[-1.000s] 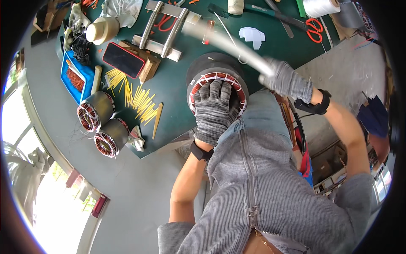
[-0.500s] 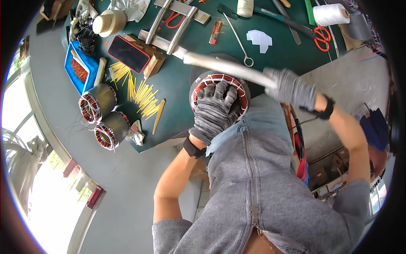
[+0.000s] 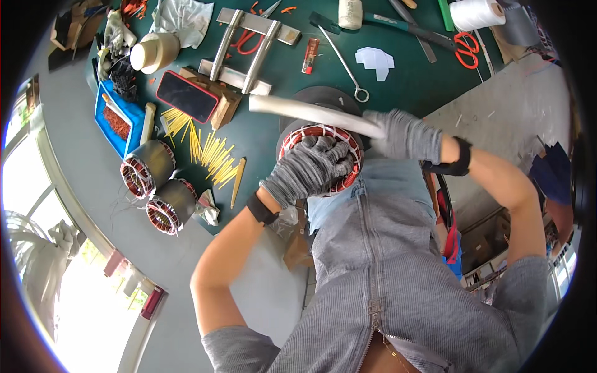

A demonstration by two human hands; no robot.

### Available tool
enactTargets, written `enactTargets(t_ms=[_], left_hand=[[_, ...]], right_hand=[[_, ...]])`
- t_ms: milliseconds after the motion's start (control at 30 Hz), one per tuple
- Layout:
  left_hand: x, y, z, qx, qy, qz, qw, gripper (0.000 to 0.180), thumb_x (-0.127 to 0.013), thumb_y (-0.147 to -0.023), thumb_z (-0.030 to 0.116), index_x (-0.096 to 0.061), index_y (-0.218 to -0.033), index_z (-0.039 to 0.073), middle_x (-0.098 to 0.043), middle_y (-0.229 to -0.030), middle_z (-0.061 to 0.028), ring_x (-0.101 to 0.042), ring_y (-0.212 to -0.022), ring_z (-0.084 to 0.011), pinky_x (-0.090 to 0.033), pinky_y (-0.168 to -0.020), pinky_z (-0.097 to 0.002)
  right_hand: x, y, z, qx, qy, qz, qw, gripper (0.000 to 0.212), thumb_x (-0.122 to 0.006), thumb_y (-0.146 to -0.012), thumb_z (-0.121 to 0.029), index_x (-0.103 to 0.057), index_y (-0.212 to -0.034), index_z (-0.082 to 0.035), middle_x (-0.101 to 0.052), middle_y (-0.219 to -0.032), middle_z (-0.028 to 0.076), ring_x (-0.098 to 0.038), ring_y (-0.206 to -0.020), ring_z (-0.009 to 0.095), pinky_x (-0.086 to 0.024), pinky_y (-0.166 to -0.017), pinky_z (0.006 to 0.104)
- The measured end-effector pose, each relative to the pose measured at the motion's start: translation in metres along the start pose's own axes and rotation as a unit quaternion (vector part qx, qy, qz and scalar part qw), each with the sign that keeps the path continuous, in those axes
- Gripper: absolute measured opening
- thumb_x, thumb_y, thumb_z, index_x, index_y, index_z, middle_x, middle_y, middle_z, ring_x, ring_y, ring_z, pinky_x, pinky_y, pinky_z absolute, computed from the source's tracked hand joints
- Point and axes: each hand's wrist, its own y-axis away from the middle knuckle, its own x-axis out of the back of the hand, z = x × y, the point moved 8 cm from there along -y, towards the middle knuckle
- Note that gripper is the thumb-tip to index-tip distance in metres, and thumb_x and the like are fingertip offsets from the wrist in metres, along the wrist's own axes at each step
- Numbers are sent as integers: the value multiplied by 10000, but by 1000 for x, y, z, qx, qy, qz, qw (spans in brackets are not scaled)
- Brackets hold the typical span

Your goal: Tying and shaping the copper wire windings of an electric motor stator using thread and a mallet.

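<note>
My left hand (image 3: 305,170), in a grey knit glove, lies over the top of a motor stator (image 3: 357,159) with red windings laced in white cord. Its fingers curl down into the ring's middle, where the tips are partly hidden. My right hand (image 3: 405,137), gloved the same way, is closed round one end of a long pale stick (image 3: 314,113). That stick, slightly blurred, passes above the stator's far rim and points left. A dark round disc (image 3: 320,96) shows behind the stator, at the front edge of the green table (image 3: 267,133).
To the left lie two more stators (image 3: 149,168), yellow sticks (image 3: 214,155), a phone (image 3: 186,96) on a wooden block and a blue tray (image 3: 118,112). Farther back are a metal frame (image 3: 245,53), a lighter (image 3: 310,56), a ring-ended rod (image 3: 348,65), a hammer (image 3: 404,28) and red-handled scissors (image 3: 466,50).
My left hand has shifted on the stator, its fingers now curled and pointing more rightward, with the elbow farther out. My right hand and the stick have moved left and slightly nearer to me.
</note>
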Motion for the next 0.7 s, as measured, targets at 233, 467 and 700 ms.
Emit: enactTargets(t_ms=[233, 467, 700], left_hand=[[7, 17, -7, 250, 26, 190, 949, 381, -623, -773, 180, -594, -1136, 69, -584, -1120, -165, -564, -1007, -347, -455, -870, -491], [1, 33, -3, 460, -12, 291, 838, 477, -654, -793, 307, -527, -1153, 21, -527, -1125, -211, -515, -1029, -391, -381, -907, -539], [8, 29, -8, 416, 13, 279, 865, 417, -662, -781, 293, -561, -1102, 47, -542, -1073, -184, -527, -977, -375, -410, -849, -515]], right_hand=[[-11, 7, 25, -68, 119, -64, 988, 282, -547, -797, -144, -572, -1063, -55, -634, -764, 208, -644, -725, 383, -531, -659, 448], [27, -42, -18, 137, 162, -57, 976, 264, -581, -745, -92, -554, -1003, -40, -606, -732, 169, -626, -684, 365, -510, -608, 426], [30, -55, 10, 106, 57, -50, 991, 166, -541, -803, -99, -559, -948, -19, -554, -670, 168, -590, -626, 348, -501, -592, 441]])
